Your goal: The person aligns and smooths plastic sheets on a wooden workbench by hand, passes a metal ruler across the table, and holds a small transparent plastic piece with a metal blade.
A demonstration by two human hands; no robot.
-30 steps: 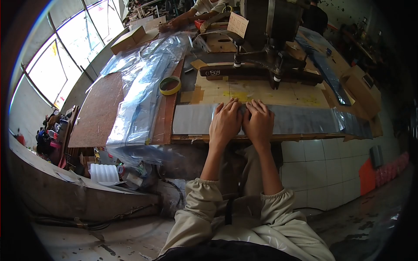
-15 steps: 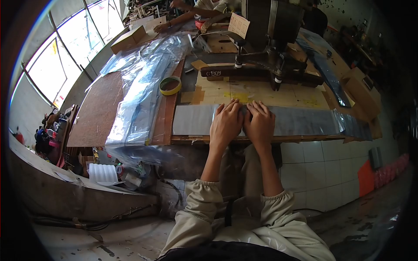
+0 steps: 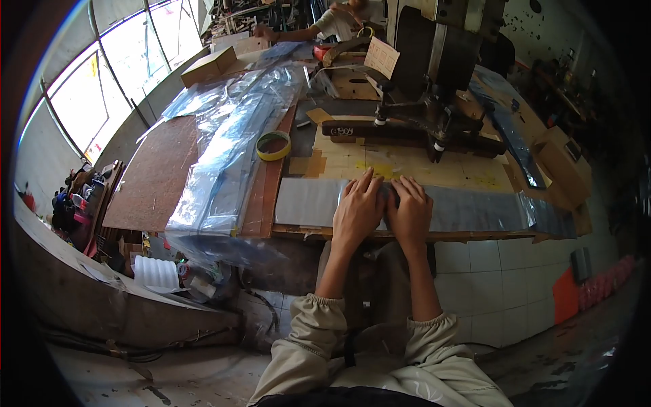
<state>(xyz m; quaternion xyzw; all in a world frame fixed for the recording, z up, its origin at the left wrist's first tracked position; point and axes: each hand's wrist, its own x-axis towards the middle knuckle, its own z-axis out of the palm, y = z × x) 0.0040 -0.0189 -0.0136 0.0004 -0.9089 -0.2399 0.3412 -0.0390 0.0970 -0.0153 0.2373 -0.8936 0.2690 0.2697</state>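
A long strip of clear plastic film with a grey sheen [image 3: 475, 209] lies along the front edge of the wooden work table. My left hand [image 3: 359, 210] rests palm down on it, fingers extended forward and lying flat. Close beside it, my right hand [image 3: 411, 214] also presses down on the strip, its fingers pointing forward. The two thumbs are near each other between the hands. What lies under the palms is hidden. Beyond my fingertips is a pale board [image 3: 434, 166] with yellow marks and brown tape.
A dark press machine [image 3: 434, 88] with a long bar [image 3: 413, 138] stands just behind the board. To the left lie a tape roll [image 3: 273, 146] and a heap of clear film [image 3: 230, 142]. A cardboard box [image 3: 208, 65] sits farther back, near another person's arm [image 3: 291, 34].
The whole view has shifted, so the table appears lower. My hands stay on the film strip in nearly the same place. The other person's arms have moved at the back.
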